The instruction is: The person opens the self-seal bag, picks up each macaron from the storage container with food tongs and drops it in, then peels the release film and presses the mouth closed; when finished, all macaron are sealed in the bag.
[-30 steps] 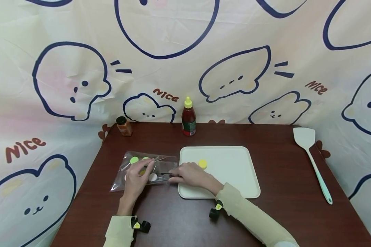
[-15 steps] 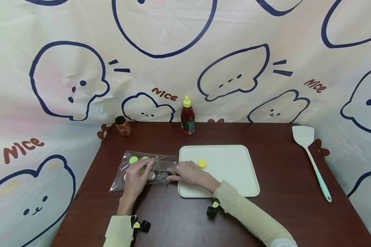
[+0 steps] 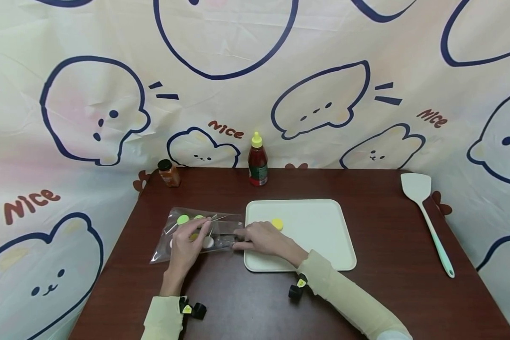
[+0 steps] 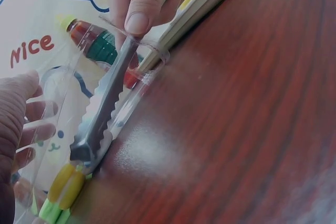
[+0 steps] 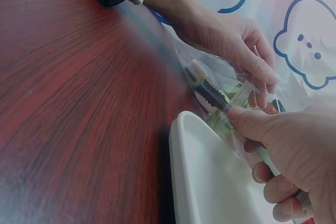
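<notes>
Left hand [image 3: 184, 248]: lies over the bag [image 3: 227, 226] from 6 o'clock, its thumb and fingers pinching the clear film near the 12 o'clock edge.
Right hand [image 3: 263, 240]: reaches in from 4 o'clock, over the tray's 9 o'clock side; thumb and curled fingers grip the metal tongs [image 4: 105, 103].
Tongs: point toward 9 o'clock into the bag; their toothed jaws stand close together, the tips at a yellow disc [image 4: 71, 187]. Whether they grip it, I cannot tell.
Bag: flat on the table [image 3: 246, 307], at the tray's 9 o'clock and just beside it, mouth toward 3 o'clock.
In the bag: green discs [image 3: 182, 219] toward 10 and 12 o'clock, a white disc [image 3: 208, 242] toward 4; the left hand partly hides the contents.
Tray [image 3: 314, 236]: white, with a second yellow disc [image 3: 277, 224] lying toward its 10 o'clock.
Sauce bottle [image 3: 258, 165]: upright, at 11 o'clock from the tray.
Jar [image 3: 170, 175]: black-capped, at 11 o'clock from the bag.
Spatula [image 3: 430, 223]: well apart at the tray's 3 o'clock, its handle pointing to 5.
Backdrop [image 3: 314, 42]: cartoon-printed cloth beyond the table's 12 o'clock edge.
</notes>
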A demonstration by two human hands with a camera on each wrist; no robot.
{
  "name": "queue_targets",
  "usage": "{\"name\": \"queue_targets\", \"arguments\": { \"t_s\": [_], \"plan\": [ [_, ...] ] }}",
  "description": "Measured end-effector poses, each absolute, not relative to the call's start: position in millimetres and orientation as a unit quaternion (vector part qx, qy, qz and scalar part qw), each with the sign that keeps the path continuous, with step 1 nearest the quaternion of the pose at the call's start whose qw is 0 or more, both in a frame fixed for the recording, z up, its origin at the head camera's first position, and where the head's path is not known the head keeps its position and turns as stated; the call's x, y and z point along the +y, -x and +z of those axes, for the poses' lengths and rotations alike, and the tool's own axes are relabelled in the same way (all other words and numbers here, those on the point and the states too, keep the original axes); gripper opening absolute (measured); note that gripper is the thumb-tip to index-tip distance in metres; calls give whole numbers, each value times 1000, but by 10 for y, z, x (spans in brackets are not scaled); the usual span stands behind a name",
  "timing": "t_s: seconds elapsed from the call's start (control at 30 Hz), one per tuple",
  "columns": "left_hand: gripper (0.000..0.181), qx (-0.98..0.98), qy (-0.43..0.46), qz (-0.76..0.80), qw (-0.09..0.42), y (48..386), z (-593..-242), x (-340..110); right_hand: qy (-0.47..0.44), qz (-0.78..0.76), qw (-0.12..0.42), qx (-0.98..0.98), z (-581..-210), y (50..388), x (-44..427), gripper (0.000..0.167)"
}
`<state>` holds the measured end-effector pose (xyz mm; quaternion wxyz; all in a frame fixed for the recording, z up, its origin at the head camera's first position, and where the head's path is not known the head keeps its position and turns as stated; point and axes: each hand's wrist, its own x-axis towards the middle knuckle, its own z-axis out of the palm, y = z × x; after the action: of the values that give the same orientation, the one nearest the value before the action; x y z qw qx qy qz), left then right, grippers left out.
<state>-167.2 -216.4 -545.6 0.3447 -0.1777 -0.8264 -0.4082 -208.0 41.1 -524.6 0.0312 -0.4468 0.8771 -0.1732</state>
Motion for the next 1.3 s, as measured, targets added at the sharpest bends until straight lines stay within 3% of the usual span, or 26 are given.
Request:
{"name": "queue_targets", "arguments": {
  "t_s": [0.33,0.7,0.9,1.13,1.3],
  "plan": [
    [21,-823,184,-410,348,1670,-5448,-2159,424,-172,9,889,-5198,2013,607,49],
    [19,-824,181,-411,345,1656,-5444,-2163,405,-191,-11,894,-5213,1945,928,35],
    [19,-823,182,-414,345,1665,-5448,-2155,363,-193,-2,912,-5194,1829,1161,45],
    [20,-820,185,-417,346,1671,-5458,-2153,340,-181,-69,920,-5238,1638,1471,42],
    [19,-821,183,-419,342,1678,-5455,-2165,306,-170,-68,934,-5257,1510,1675,45]
  ]
}}
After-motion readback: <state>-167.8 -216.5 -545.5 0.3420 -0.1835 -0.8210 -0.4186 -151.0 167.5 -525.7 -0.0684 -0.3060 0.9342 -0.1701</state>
